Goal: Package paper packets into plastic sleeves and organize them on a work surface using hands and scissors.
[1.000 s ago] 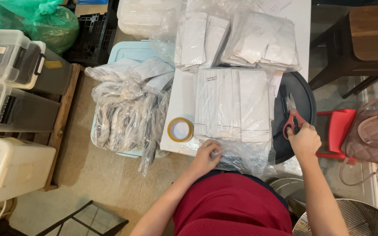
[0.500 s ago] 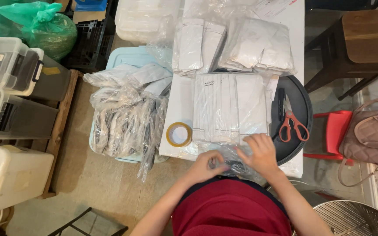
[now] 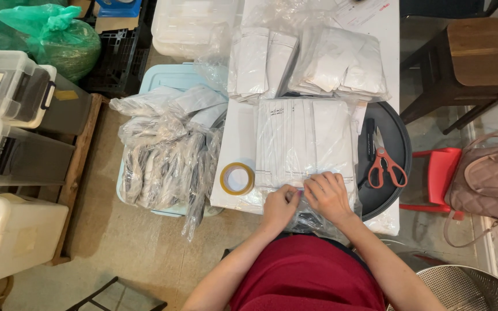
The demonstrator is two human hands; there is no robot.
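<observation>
White tabletop below me, crowded with packaging, and I take the stack of white pouches in its clear plastic wrap as my landmark. Both my hands sit at the stack's near edge. My left hand pinches the plastic at that edge, fingers curled tight on the film. My right hand lies just beside it, touching it, fingers bent down onto the same edge and pressing the wrap; I cannot tell whether it grips the film or only presses it. Crumpled clear plastic bunches under my wrists, on the near side of the stack.

Left of the stack, close by, a roll of yellowish tape lies flat on the tabletop. Right of the stack, a round black tray carries red-handled scissors, blades closed and pointing away from me, with a dark marker-like object next to them. Beyond the stack, more bagged white pouches lie in overlapping heaps. Further left of the stack, past the tape, a pile of clear bags with dark contents rests on a pale blue bin lid. Well to the right of the stack stand a red plastic stool, a pink quilted handbag and a dark wooden stool. Far left, translucent storage boxes line up on the floor.
</observation>
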